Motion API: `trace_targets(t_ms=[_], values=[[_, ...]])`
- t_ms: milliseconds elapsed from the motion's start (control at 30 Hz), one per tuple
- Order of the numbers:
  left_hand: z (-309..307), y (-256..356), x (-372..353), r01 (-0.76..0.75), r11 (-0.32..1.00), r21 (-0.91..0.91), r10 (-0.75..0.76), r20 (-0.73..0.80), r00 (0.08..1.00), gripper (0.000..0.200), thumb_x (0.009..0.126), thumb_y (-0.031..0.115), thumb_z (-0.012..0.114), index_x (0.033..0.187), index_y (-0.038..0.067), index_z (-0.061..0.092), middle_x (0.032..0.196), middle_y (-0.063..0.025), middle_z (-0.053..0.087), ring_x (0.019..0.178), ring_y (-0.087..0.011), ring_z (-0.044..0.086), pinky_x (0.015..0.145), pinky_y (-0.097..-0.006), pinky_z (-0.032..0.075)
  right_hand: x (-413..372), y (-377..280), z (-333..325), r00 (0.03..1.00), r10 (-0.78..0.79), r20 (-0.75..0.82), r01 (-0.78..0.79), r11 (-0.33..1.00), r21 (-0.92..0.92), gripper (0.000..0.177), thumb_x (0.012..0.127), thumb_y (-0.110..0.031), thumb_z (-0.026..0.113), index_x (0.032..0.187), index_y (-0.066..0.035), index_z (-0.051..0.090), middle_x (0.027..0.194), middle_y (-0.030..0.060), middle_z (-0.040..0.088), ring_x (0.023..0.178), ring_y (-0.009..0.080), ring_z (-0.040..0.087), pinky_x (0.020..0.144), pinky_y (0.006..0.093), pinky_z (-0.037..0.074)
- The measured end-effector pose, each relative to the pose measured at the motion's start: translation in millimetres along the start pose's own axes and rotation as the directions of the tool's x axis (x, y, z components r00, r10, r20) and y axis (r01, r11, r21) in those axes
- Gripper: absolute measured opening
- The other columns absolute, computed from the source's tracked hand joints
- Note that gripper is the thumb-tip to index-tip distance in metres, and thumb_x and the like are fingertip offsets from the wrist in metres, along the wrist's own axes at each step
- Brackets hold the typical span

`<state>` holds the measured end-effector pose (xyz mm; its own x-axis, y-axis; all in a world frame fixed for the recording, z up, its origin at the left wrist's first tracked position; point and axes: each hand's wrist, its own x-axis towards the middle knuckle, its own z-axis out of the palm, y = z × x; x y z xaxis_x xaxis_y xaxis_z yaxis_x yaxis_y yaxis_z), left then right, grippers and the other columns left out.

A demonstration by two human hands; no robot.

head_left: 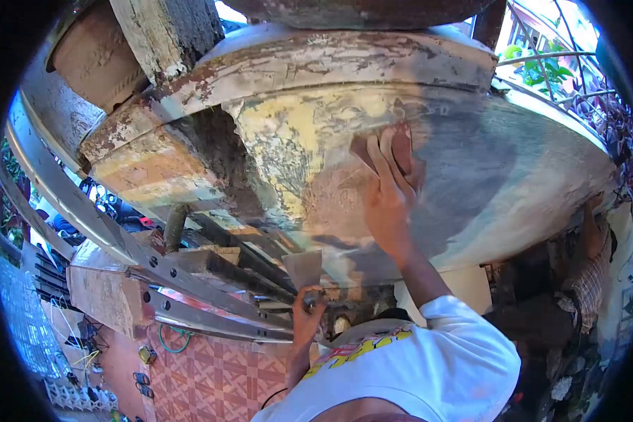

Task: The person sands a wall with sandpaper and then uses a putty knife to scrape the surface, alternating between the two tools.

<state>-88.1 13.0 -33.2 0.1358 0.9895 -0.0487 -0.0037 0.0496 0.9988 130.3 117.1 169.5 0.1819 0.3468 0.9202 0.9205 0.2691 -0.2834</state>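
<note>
My right hand [390, 204] presses a reddish-brown piece of sandpaper [401, 144] flat against the curved plastered wall [457, 162], fingers laid over the sheet. Around it the surface is patchy, with grey on the right and peeling yellow paint on the left. Lower down, my left hand [307, 313] is closed round the handle of a putty knife [303, 267]. Its broad blade points up, close below the wall's lower edge.
A metal ladder [84, 211] curves along the left, beside wooden beams [239, 271]. Above stand a clay pot [98, 56] and a wooden post [165, 35]. Another person's arm in a checked sleeve [587, 281] reaches up at right. Patterned floor tiles [211, 373] lie below.
</note>
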Motion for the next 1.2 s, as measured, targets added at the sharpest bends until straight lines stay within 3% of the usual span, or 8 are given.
trace_targets(t_ms=[233, 333, 400, 767, 867, 933, 1067, 1200], values=[[-1.9, 17.3, -1.7, 0.207, 0.966, -0.155, -0.205, 0.033, 0.978, 0.022, 0.087, 0.006, 0.066, 0.107, 0.007, 0.056, 0.075, -0.0029, 0.059, 0.048, -0.0063, 0.05, 0.042, -0.0225, 0.038, -14.5, 3.3, -6.2, 0.997, 0.063, 0.053, -0.062, 0.998, -0.011, 0.049, 0.077, 0.005, 0.054, 0.123, -0.01, 0.062, 0.121, 0.0091, 0.063, 0.096, 0.0333, 0.049, 0.088, 0.0418, 0.038], [-12.2, -20.0, 20.2, -0.566, 0.803, 0.184, 0.567, 0.055, 0.822, 0.024, 0.087, 0.009, 0.067, 0.109, 0.008, 0.056, 0.068, -0.0028, 0.057, 0.036, -0.0081, 0.045, 0.033, -0.0251, 0.034, -14.4, 8.8, -1.3, 0.998, 0.028, 0.05, -0.031, 0.998, 0.054, 0.048, 0.078, 0.004, 0.055, 0.123, -0.011, 0.062, 0.122, 0.0079, 0.063, 0.097, 0.0338, 0.05, 0.089, 0.0428, 0.037], [-17.4, 10.4, 3.4, 0.191, 0.978, -0.088, -0.186, 0.054, 0.981, 0.024, 0.088, 0.01, 0.067, 0.109, 0.008, 0.057, 0.069, -0.0001, 0.055, 0.042, -0.0048, 0.044, 0.036, -0.0227, 0.034, 8.4, -12.5, -6.7, 0.998, 0.047, 0.051, -0.049, 0.998, 0.03, 0.047, 0.079, 0.004, 0.055, 0.123, -0.011, 0.062, 0.122, 0.0079, 0.063, 0.096, 0.0338, 0.053, 0.089, 0.0429, 0.037], [-59.6, 15.3, 8.1, 0.361, 0.93, -0.063, -0.353, 0.118, 0.928, 0.025, 0.088, 0.011, 0.067, 0.11, 0.009, 0.057, 0.072, 0.0013, 0.054, 0.051, -0.0032, 0.044, 0.042, -0.0215, 0.036, 8.6, -14.9, 2.8, 0.998, 0.036, -0.043, -0.037, 0.999, -0.017, 0.042, 0.083, 0.002, 0.056, 0.123, -0.008, 0.062, 0.124, 0.0093, 0.063, 0.096, 0.0327, 0.055, 0.086, 0.0409, 0.037], [-65.6, -30.0, 11.0, 0.283, 0.959, 0.009, -0.282, 0.123, 0.952, 0.025, 0.088, 0.01, 0.067, 0.11, 0.009, 0.057, 0.073, 0.0003, 0.055, 0.051, -0.0038, 0.046, 0.043, -0.0213, 0.038, -17.7, -2.2, -5.0, 0.995, 0.064, 0.072, -0.064, 0.998, -0.009, 0.043, 0.082, 0.003, 0.056, 0.123, -0.008, 0.062, 0.124, 0.0096, 0.063, 0.096, 0.0304, 0.057, 0.086, 0.0395, 0.037], [-63.9, -83.0, 34.5, -0.522, 0.836, 0.168, 0.484, 0.219, 0.847, 0.025, 0.086, 0.003, 0.064, 0.11, 0.009, 0.058, 0.069, -0.0025, 0.056, 0.041, -0.0081, 0.047, 0.036, -0.025, 0.037, -24.1, 11.5, 2.7, 0.999, -0.028, 0.019, 0.029, 0.999, -0.028, 0.045, 0.082, 0.003, 0.055, 0.125, -0.008, 0.061, 0.125, 0.0083, 0.063, 0.094, 0.0285, 0.055, 0.087, 0.037, 0.037], [-49.4, -33.5, 13.5, 0.368, 0.93, -0.016, -0.357, 0.205, 0.911, 0.023, 0.088, 0.008, 0.067, 0.109, 0.009, 0.057, 0.077, 0.0006, 0.059, 0.061, -0.0053, 0.051, 0.05, -0.0214, 0.04, 14.5, -17.6, -2.6, 0.999, 0.004, 0.039, -0.004, 1.0, -0.018, 0.044, 0.085, 0.003, 0.055, 0.126, -0.009, 0.06, 0.128, 0.0091, 0.061, 0.097, 0.0263, 0.056, 0.088, 0.0363, 0.036], [-43.4, -41.5, 15.5, 0.268, 0.963, 0.023, -0.266, 0.222, 0.938, 0.022, 0.089, 0.005, 0.064, 0.109, 0.01, 0.056, 0.08, -0.0018, 0.061, 0.051, -0.007, 0.051, 0.044, -0.0237, 0.04, -18.1, -5.3, 5.7, 0.995, 0.094, 0.035, -0.094, 0.996, -0.004, 0.049, 0.081, 0.003, 0.055, 0.128, -0.011, 0.059, 0.13, 0.007, 0.06, 0.101, 0.0283, 0.057, 0.089, 0.0406, 0.036]])
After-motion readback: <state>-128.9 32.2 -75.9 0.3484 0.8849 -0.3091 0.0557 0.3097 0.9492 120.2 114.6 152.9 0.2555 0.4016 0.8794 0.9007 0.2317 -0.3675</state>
